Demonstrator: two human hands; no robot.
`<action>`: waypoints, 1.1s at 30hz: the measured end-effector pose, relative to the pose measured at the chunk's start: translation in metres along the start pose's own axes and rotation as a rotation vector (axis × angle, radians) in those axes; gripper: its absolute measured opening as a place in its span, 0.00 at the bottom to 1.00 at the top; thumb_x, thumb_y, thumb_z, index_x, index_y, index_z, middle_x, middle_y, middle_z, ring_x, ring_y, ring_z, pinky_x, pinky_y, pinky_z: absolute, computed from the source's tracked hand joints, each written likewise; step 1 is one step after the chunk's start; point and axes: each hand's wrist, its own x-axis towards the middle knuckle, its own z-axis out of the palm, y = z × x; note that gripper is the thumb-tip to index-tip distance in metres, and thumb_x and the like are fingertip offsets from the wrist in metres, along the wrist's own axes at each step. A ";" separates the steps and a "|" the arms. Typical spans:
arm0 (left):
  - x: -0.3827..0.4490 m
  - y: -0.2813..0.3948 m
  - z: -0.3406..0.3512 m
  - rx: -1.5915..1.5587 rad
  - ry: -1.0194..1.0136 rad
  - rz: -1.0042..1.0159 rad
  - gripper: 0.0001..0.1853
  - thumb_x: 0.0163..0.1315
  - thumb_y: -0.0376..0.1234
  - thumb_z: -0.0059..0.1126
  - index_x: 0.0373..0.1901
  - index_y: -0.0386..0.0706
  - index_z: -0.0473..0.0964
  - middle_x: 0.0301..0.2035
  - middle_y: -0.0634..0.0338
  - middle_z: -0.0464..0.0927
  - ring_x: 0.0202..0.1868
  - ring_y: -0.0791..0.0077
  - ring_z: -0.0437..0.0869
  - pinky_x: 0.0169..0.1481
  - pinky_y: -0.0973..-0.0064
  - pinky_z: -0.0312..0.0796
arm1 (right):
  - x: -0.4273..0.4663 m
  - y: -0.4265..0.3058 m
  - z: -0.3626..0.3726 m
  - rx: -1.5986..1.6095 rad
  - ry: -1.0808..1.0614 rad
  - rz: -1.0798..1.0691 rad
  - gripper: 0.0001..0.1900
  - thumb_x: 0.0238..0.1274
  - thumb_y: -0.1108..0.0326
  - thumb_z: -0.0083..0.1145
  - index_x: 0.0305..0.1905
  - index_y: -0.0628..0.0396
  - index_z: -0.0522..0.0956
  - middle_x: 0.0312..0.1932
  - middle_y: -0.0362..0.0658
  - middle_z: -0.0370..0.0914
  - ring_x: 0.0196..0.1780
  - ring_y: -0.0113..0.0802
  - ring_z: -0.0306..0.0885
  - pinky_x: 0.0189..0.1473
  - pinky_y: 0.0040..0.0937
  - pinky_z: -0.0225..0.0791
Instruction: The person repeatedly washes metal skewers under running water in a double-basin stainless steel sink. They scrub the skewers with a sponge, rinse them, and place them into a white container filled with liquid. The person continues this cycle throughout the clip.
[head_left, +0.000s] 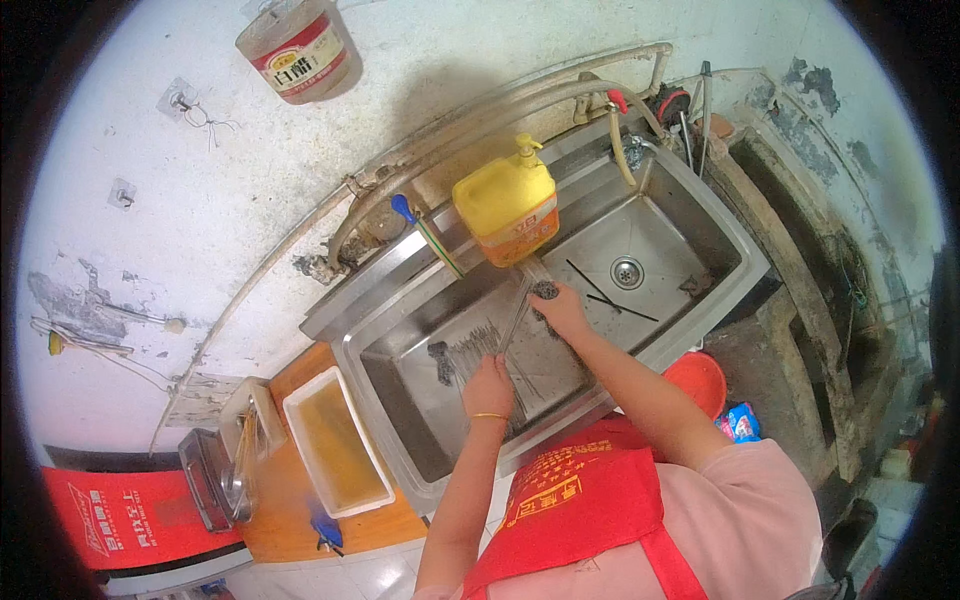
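My left hand (489, 391), a yellow band at its wrist, grips one end of several thin metal skewers (514, 319) over the left basin (409, 420) of a stainless steel double sink. Around the skewers' upper part, my right hand (562, 313) is closed with a dark steel wool scrubber (545, 290). More thin skewers (476, 346) lie spread in the left basin, partly hidden behind my left hand. Beside them sits a second dark scrubbing pad (441, 363). Dark thin sticks (609, 296) rest on the divider and in the right basin (652, 232), near its drain.
A yellow pump jug of detergent (506, 201) stands on the sink's back side. Hoses (621, 146) hang from the taps. Left of the sink, a white tray (292, 412) holds yellowish liquid on a wooden counter (405, 532). A red basin (701, 386) is at the right front.
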 end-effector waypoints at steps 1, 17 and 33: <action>-0.001 0.001 0.001 0.006 -0.003 0.004 0.16 0.67 0.43 0.38 0.35 0.40 0.69 0.28 0.44 0.78 0.31 0.45 0.79 0.35 0.54 0.69 | 0.000 0.001 -0.002 0.006 0.007 -0.014 0.16 0.46 0.62 0.62 0.35 0.66 0.77 0.22 0.46 0.78 0.24 0.34 0.75 0.30 0.31 0.68; -0.001 0.003 0.004 0.121 -0.078 0.126 0.16 0.66 0.44 0.40 0.31 0.40 0.69 0.25 0.44 0.78 0.30 0.46 0.79 0.35 0.54 0.70 | -0.010 0.004 -0.033 -0.153 0.073 -0.016 0.16 0.43 0.60 0.60 0.31 0.63 0.78 0.22 0.48 0.77 0.27 0.37 0.77 0.33 0.34 0.69; 0.012 0.007 0.029 -0.214 -0.173 0.075 0.19 0.66 0.45 0.39 0.35 0.37 0.70 0.33 0.38 0.76 0.38 0.39 0.75 0.41 0.52 0.66 | 0.101 0.068 -0.173 -0.363 0.153 0.194 0.27 0.48 0.46 0.62 0.40 0.63 0.76 0.31 0.51 0.79 0.34 0.44 0.78 0.37 0.38 0.69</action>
